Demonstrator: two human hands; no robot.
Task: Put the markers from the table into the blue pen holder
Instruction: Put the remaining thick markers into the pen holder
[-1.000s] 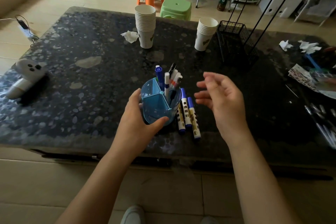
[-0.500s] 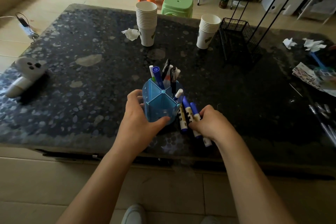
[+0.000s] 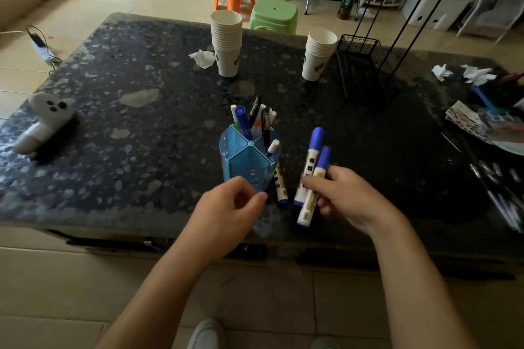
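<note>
The blue pen holder (image 3: pixel 246 159) stands near the front edge of the dark speckled table (image 3: pixel 147 133), with several pens and markers standing in its far compartments. My left hand (image 3: pixel 226 212) grips its near wall. My right hand (image 3: pixel 347 195) is to its right, raised off the table and closed on two blue-capped markers (image 3: pixel 312 161) that point up and away. One more blue-capped marker (image 3: pixel 280 187) lies on the table against the holder's right side.
Two stacks of paper cups (image 3: pixel 226 42) (image 3: pixel 319 54) and a black wire basket (image 3: pixel 365 71) stand at the back. A white stapler-like gadget (image 3: pixel 42 125) lies at the left. Crumpled tissues (image 3: pixel 202 58), papers and pens (image 3: pixel 499 178) lie around the right side.
My right hand came down onto the markers beside the holder, closed on two of them and lifted them up to the right. One marker stays on the table. My left hand kept its hold.
</note>
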